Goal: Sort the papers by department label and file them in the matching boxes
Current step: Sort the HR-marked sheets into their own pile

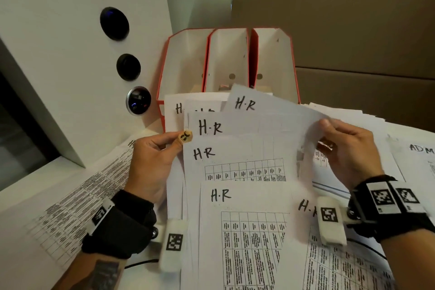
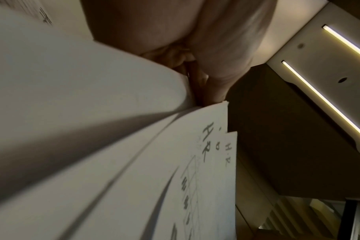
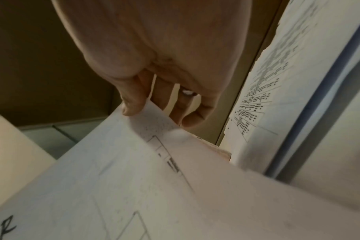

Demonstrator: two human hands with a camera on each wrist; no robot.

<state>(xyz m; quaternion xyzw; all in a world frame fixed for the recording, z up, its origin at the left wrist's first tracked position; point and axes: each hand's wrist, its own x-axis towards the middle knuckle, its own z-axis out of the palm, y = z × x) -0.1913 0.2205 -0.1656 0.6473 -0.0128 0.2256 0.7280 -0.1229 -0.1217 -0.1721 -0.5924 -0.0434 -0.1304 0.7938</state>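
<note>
A fanned stack of white sheets marked "H-R" (image 1: 235, 162) is held up between both hands in front of three red file boxes (image 1: 226, 63). My left hand (image 1: 162, 146) grips the stack's left edge, thumb on top with a tagged cap on it. My right hand (image 1: 339, 146) pinches the right edge of the upper sheets, thumb over the front. In the left wrist view the H-R sheets (image 2: 206, 162) run down from the left hand (image 2: 212, 78). In the right wrist view the right hand's fingers (image 3: 134, 105) pinch a sheet's corner (image 3: 154, 123).
More printed sheets lie on the table at left (image 1: 70, 207) and right, one marked "ADM" (image 1: 421, 148). A white panel with round black knobs (image 1: 114, 23) stands at left. A brown wall (image 1: 353, 30) is behind the boxes.
</note>
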